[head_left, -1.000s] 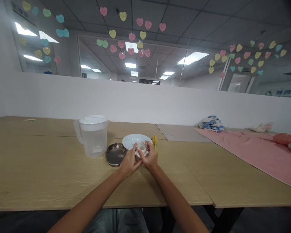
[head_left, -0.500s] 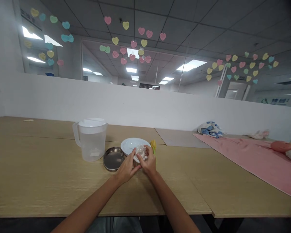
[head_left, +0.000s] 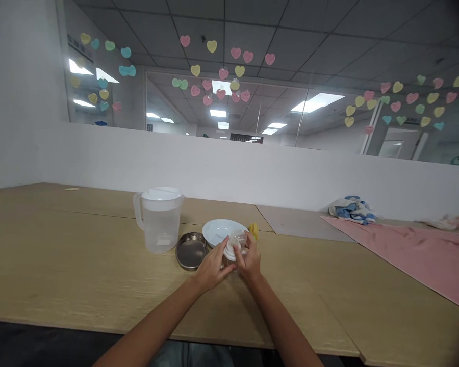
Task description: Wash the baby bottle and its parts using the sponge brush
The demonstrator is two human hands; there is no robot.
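Observation:
Both hands are together at mid-table around what looks like a baby bottle (head_left: 230, 253), with a white collar and a see-through body partly hidden by fingers. My left hand (head_left: 211, 268) is closed around its left side. My right hand (head_left: 250, 260) grips the clear domed cap (head_left: 238, 238) at the top, which looks tilted to the right; whether it still touches the collar I cannot tell. Just behind the hands is a white bowl (head_left: 220, 228). A round metal dish (head_left: 191, 251) sits close to my left hand. Something yellow and sponge-like (head_left: 254, 230) shows beyond my right fingers.
A lidded translucent pitcher (head_left: 161, 224) stands left of the dish. At the right, a pink cloth (head_left: 405, 250) covers part of the table, with a crumpled blue-and-white cloth (head_left: 352, 209) behind it. A low white wall (head_left: 214, 165) runs along the back.
The view has swung slightly left, so everything appears further right. The clear cap has tipped rightward in my right hand, and more of the white collar shows.

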